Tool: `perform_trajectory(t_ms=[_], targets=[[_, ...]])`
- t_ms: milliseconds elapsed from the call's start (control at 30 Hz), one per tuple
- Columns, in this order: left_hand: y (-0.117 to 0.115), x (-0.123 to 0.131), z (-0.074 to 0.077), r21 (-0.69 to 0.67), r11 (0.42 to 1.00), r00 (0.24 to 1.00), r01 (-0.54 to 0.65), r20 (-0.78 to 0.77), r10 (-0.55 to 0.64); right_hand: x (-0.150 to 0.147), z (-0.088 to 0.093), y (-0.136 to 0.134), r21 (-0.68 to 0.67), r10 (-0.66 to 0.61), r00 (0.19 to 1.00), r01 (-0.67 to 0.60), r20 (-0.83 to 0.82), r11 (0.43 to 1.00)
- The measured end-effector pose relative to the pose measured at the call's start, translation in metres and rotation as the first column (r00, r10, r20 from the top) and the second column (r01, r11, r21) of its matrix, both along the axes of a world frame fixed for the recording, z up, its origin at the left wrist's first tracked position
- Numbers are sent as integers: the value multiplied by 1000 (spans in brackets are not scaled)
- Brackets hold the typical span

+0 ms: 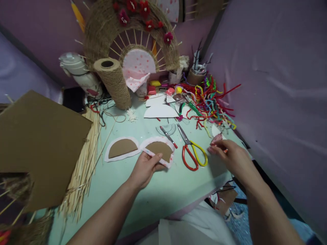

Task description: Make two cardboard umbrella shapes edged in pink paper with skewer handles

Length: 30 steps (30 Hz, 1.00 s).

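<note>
My left hand (148, 167) grips the lower edge of a half-round cardboard piece (163, 148), thumb on top. White fabric with pink spots is folded around its border. Left of it, a second cardboard half-round (123, 147) lies flat on a white backing. Off to the right, my right hand (231, 154) is closed, fingertips pinching a small pinkish piece (216, 139) whose kind I cannot make out. Between the hands lie scissors (190, 146) with one red and one yellow handle, blades pointing away. A pen (168, 136) rests across a clear protractor (166, 129).
A twine spool (113, 83), a white flask (83, 75) and a large twine-wrapped fan (99, 37) stand at the back. Coloured pipe cleaners (212, 102) heap at the back right. Thin sticks (83, 160) and a cardboard sheet (43, 143) take up the left side.
</note>
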<state>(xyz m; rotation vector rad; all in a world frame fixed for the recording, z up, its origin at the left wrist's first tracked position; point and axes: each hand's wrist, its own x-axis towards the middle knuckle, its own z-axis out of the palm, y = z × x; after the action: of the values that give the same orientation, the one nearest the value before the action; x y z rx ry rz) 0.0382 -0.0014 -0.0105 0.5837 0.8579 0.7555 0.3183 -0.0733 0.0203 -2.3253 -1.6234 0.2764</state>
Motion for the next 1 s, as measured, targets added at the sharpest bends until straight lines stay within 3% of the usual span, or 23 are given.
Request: perform_trajectory(t_ms=[67, 167, 333, 400, 500, 600, 667, 767, 833, 867, 1000], targets=[[1, 0, 0, 5, 1000, 1000, -15, 1, 15, 25, -2, -9, -169, 9, 981, 24, 195, 985], [3, 0, 1, 6, 1000, 999, -22, 36, 22, 40, -15, -17, -287, -7, 968, 81, 251, 955], [6, -1, 5, -14, 1000, 995, -15, 96, 16, 42, -32, -17, -262, -106, 977, 153, 185, 953], [7, -2, 5, -10, 1000, 994, -24, 108, 25, 43, -27, -20, -224, -123, 977, 161, 172, 961], [6, -2, 5, -1, 999, 992, -34, 124, 34, 40, -4, -24, -138, -90, 994, 98, 59, 986], [5, -2, 5, 8, 999, 990, -54, 132, 52, 25, 22, -24, -33, 1, 981, -7, -192, 999], [5, -2, 5, 20, 997, 990, -78, 120, 75, 8, 29, -22, 67, 74, 922, -52, -379, 996], [6, -1, 4, 52, 991, 989, -127, 85, 122, -25, 23, -18, 182, 128, 732, -6, -669, 983], [6, -1, 2, 91, 981, 985, -172, 49, 168, -50, 15, -14, 181, 124, 579, 42, -806, 983], [6, -2, 1, 121, 974, 982, -191, 24, 189, -62, 12, -12, 174, 117, 548, 53, -828, 983], [4, -4, -4, 347, 921, 957, -177, -159, 243, -104, 14, -3, 271, 172, 657, 51, -734, 961]])
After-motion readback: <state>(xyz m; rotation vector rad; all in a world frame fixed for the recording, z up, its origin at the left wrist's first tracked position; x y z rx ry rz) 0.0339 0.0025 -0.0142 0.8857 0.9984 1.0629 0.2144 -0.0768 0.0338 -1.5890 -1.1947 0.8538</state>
